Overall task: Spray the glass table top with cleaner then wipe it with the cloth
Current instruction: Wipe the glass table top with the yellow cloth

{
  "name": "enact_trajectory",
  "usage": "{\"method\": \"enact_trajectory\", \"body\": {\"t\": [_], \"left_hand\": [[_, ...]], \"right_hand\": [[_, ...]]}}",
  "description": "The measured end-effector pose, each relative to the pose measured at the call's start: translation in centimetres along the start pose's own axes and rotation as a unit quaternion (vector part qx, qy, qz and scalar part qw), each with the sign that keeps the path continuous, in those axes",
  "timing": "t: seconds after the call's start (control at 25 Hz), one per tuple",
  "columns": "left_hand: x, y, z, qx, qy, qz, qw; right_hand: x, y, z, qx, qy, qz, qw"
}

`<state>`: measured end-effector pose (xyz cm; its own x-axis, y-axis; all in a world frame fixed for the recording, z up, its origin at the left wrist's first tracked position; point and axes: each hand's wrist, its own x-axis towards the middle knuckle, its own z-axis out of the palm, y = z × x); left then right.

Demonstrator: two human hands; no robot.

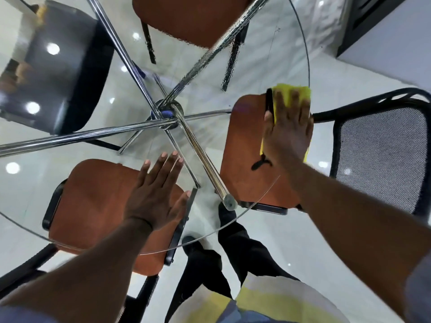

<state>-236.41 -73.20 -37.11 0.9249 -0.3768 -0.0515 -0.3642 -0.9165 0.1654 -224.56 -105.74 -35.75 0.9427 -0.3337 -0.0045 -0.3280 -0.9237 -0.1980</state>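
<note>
My right hand (288, 131) presses flat, fingers spread, on the yellow cloth (291, 92) near the far right rim of the glass table top (256, 66), my left hand (156, 194) open and empty beside me, so overreaching could slide the cloth off the edge.

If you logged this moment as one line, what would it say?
wiping | right hand flat on yellow cloth | left hand open on round glass table top
</note>
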Motion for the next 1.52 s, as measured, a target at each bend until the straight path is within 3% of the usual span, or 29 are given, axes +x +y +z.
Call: {"method": "enact_trajectory", "body": {"t": [0.04, 0.08, 0.2, 0.24, 0.28, 0.36, 0.44, 0.48, 0.6, 0.84, 0.96, 1.0, 1.08, 1.16, 1.2, 1.28, 1.4, 1.48, 1.52], "left_hand": [[0.1, 0.0, -0.1, 0.0, 0.001, 0.002, 1.0], [0.2, 0.1, -0.2, -0.002, 0.003, 0.004, 1.0], [0.4, 0.3, -0.2, -0.001, 0.008, 0.003, 1.0], [0.4, 0.2, -0.2, -0.002, 0.005, 0.004, 1.0], [0.4, 0.1, -0.1, -0.003, 0.005, 0.004, 1.0], [0.3, -0.1, 0.0, 0.001, 0.001, 0.0, 1.0], [0.2, 0.0, -0.1, -0.003, -0.016, -0.004, 1.0], [0.2, 0.0, -0.2, -0.005, -0.023, -0.008, 1.0], [0.5, 0.3, -0.7, -0.006, -0.034, -0.011, 0.999], [0.4, -0.2, 0.1, -0.005, -0.018, 0.002, 1.0], [0.5, -0.3, 0.0, -0.002, -0.019, -0.002, 1.0], [0.5, -0.2, -0.1, 0.0, -0.022, -0.003, 1.0], [0.2, 0.1, -0.2, -0.004, -0.02, -0.002, 1.0], [0.2, 0.1, -0.3, -0.01, -0.008, 0.001, 1.0], [0.3, 0.1, -0.2, -0.01, -0.002, 0.004, 1.0], [0.4, 0.0, 0.0, -0.011, 0.003, 0.008, 1.0], [0.4, -0.3, 0.4, -0.004, 0.009, 0.008, 1.0], [0.0, -0.3, 0.5, -0.001, 0.003, 0.01, 1.0], [-0.1, -0.2, 0.5, -0.003, 0.001, 0.01, 1.0]], "right_hand": [[-1.7, -0.6, -0.1, -0.006, -0.002, 0.03, 1.0], [-2.8, -0.7, -0.3, -0.016, -0.003, 0.001, 1.0], [0.3, 1.8, -0.9, -0.056, -0.017, -0.266, 0.962], [2.5, 2.7, -0.9, -0.071, -0.002, -0.295, 0.953], [4.7, 3.2, -0.8, -0.069, 0.017, -0.26, 0.963], [6.0, 2.7, -0.7, -0.018, 0.031, -0.072, 0.997], [2.8, 0.9, -0.1, 0.006, 0.051, 0.067, 0.996], [0.5, 0.3, 0.2, 0.002, 0.043, 0.083, 0.996], [-2.5, 0.9, -0.2, 0.002, -0.004, 0.025, 1.0], [4.7, 1.6, 0.0, 0.005, 0.04, 0.003, 0.999], [-3.6, -1.2, 0.1, -0.017, 0.057, 0.037, 0.998], [-7.1, -1.7, 0.1, -0.02, 0.027, -0.001, 0.999], [-11.1, -1.0, -0.1, -0.022, -0.019, -0.16, 0.987], [-7.7, 1.5, -0.5, -0.044, -0.013, -0.321, 0.946], [-4.6, 2.5, -0.3, -0.059, 0.01, -0.354, 0.933], [1.0, 3.5, -0.2, -0.07, 0.079, -0.286, 0.952], [1.4, 2.3, -0.2, 0.002, 0.063, -0.077, 0.995], [-4.6, 0.9, 0.2, 0.001, 0.037, -0.049, 0.998], [-8.3, 0.4, 0.4, 0.002, 0.031, -0.079, 0.996]]}}
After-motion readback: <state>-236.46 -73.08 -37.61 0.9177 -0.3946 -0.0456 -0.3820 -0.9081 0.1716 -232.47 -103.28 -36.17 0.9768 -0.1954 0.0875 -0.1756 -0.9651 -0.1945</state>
